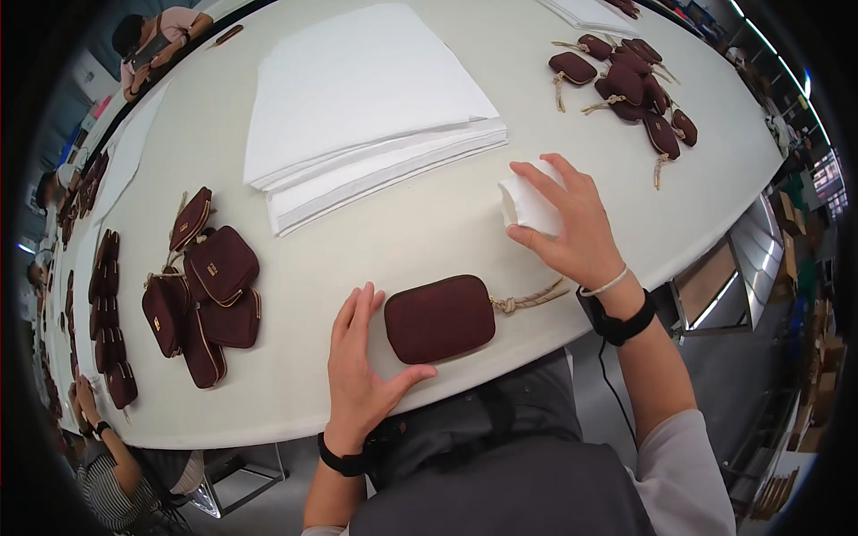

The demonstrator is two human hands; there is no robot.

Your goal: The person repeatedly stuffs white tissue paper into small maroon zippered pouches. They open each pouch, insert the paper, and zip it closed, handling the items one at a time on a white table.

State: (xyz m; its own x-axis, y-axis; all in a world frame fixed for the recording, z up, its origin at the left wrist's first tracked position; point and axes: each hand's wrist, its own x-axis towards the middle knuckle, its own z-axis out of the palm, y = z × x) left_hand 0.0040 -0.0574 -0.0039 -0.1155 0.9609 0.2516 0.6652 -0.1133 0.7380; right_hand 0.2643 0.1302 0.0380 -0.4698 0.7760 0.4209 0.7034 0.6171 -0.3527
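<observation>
A maroon zip pouch (440, 320) lies flat on the table in front of me, its knotted beige cord strap (529, 297) stretching to the right. Beside the pouch's left edge is my left hand (365, 366), thumb and fingers spread, the thumb by the lower edge; nothing is in its grasp. Up and to the right, my right hand (572, 214) grips a folded white cloth or paper pad (534, 198) between thumb and fingers, just above the table. Whether the pad is cloth or paper cannot be told.
A stack of large white sheets (366, 98) lies beyond the pouch. Maroon pouches are heaped at left (210, 286) and far right (630, 85), with a row of more pouches (109, 322) along the left. Other people (156, 45) sit around the table (304, 357).
</observation>
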